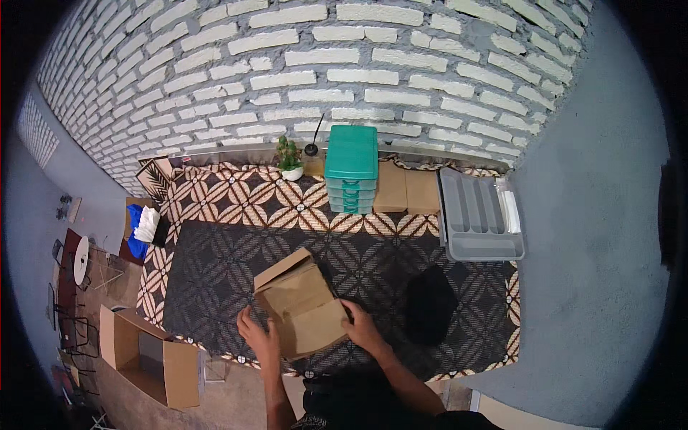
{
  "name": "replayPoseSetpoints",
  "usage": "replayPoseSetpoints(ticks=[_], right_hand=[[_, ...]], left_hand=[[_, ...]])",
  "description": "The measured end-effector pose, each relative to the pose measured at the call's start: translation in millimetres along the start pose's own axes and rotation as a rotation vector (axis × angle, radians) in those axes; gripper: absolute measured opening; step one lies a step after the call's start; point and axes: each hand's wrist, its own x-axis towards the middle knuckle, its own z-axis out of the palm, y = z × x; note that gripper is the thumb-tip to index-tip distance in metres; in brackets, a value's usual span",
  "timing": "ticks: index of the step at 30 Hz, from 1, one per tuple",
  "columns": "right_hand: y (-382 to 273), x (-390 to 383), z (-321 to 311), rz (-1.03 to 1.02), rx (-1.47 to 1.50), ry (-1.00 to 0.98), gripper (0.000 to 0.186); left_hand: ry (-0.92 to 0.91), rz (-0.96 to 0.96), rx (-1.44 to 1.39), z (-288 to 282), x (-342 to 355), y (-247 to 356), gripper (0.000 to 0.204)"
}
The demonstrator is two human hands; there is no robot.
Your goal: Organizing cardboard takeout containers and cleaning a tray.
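Right now the small cardboard box [301,309] sits at the near edge of the patterned table [215,265], flaps up. Left hand [256,335] and right hand [360,326] clasp its sides, fingers curled on the cardboard. Even pressure from both would keep it square. A black pouch [430,304] lies just right.

brown cardboard box [301,304]: table, between both hands | open cardboard box [154,358]: floor, left

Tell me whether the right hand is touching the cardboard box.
Touching: the head view shows the right hand with fingers pressed against the cardboard box's right edge.
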Motion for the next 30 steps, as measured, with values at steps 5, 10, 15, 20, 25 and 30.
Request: replayPoseSetpoints(ticks=[5,10,15,20,25,30], right_hand=[[-14,-19,-15,-0.001,-0.155,0.117,0.039],[-33,-45,-34,-0.132,-0.002,0.259,0.033],[-54,-65,-38,-0.028,0.174,0.408,0.027],[-30,-63,-39,-0.243,-0.35,0.563,0.017],[-52,-71,-41,-0.132,-0.149,0.595,0.015],[-64,-76,-46,-0.159,0.119,0.679,0.012]], left_hand=[[-0.689,-0.271,-0.511,1,-19,-41,0.056],[-0.56,-0.122,-0.576,-2,-36,-31,0.048],[-0.539,-0.365,-0.956,-27,-16,23,0.053],[-0.684,-0.173,-0.778,5,-19,7,0.058],[-0.724,-0.132,-0.808,15,-29,6,0.059],[-0.447,-0.29,-1.093,-7,-21,46,0.049]])
